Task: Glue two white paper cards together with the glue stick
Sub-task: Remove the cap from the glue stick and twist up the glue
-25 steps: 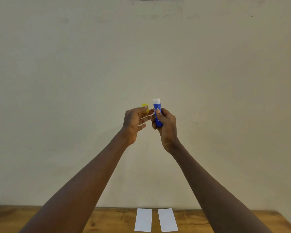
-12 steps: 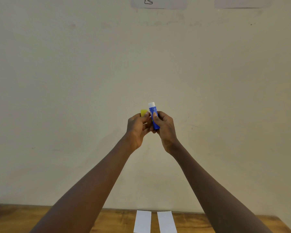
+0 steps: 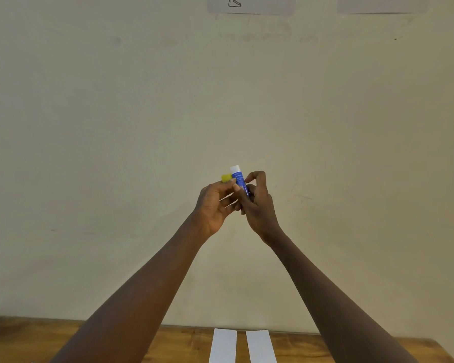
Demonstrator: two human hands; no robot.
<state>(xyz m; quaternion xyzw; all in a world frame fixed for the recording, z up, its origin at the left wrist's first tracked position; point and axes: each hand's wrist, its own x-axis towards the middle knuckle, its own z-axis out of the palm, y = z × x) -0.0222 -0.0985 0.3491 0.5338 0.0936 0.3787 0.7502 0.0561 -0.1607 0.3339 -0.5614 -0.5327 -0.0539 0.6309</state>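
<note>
Lying apart on wood table (image 3: 37,339), 2 cards (image 3: 223,345); beige wall (image 3: 89,153) behind.

Wooden table (image 3: 63,339), beige wall (image 3: 89,127) — foot-sketch sheet (image 3: 262,6), plain sheet (image 3: 383,5)

Both arms reach out and up, and the two hands touch in the middle. The left hand (image 3: 213,205) pinches a yellow cap (image 3: 226,177) with its fingers (image 3: 220,186). The right hand (image 3: 260,209) holds the glue stick (image 3: 239,179) upright, with one finger curled above it.
</note>
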